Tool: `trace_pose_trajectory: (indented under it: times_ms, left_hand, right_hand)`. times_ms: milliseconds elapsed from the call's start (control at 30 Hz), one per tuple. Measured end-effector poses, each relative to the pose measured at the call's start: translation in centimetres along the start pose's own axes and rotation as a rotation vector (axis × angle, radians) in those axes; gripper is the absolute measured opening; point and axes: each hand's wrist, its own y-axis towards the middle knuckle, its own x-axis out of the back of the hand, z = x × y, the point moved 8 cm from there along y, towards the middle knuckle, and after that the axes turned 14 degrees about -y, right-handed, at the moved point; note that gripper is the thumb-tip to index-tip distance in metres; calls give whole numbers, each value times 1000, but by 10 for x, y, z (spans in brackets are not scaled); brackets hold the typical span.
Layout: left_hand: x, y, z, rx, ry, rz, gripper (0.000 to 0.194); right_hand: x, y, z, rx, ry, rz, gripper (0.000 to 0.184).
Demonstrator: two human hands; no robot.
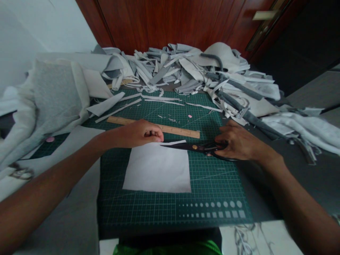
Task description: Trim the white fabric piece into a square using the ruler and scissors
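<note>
Cutting straight called for taut cloth (159, 171): left hand (145, 132), curled, pinched its far edge; right hand (236, 141), near the mat's (212, 179) right edge, closed round scissors (196, 147)

The right hand (233, 140) holds big black scissors (194, 147) by the handles. The blades point at the left hand (148, 132) and run along the top edge of a white piece of cloth (159, 171). The left hand pinches that edge near the scissor tips, and a thin strip (176, 142) sticks up by the blades. The cloth lies flat on a green mat (212, 184) with little squares. A wooden ruler (180, 131) lies just behind the hands, partly hidden by the left one. Farther back are thin white scraps (162, 99) and a tiny pink bit (190, 116). A messy heap of gray and white pieces (170, 67) sits in front of a red-brown door (170, 24).
</note>
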Motion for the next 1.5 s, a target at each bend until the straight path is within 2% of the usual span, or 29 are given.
trace_pose_trajectory:
  times_ms: [300, 733, 933, 1133, 1367, 1500]
  left_hand:
    - [6, -9, 5, 38, 104, 69, 12]
    - [-2, -15, -6, -20, 183, 137, 17]
    - [-9, -9, -16, -36, 121, 69, 17]
    - [-21, -2, -14, -112, 110, 35, 14]
    - [-21, -1, -21, -149, 99, -13, 11]
    - [-23, 1, -24, -171, 106, -22, 12]
  right_hand:
    - [-2, -1, 0, 10, -46, -10, 44]
    - [-1, -2, -1, 23, -62, 2, 44]
    - [0, -2, -2, 15, -70, 3, 44]
    - [1, -2, -1, 15, -71, 25, 43]
    - [2, -2, -2, 13, -64, -4, 44]
    - [1, -2, 0, 2, -55, 30, 37]
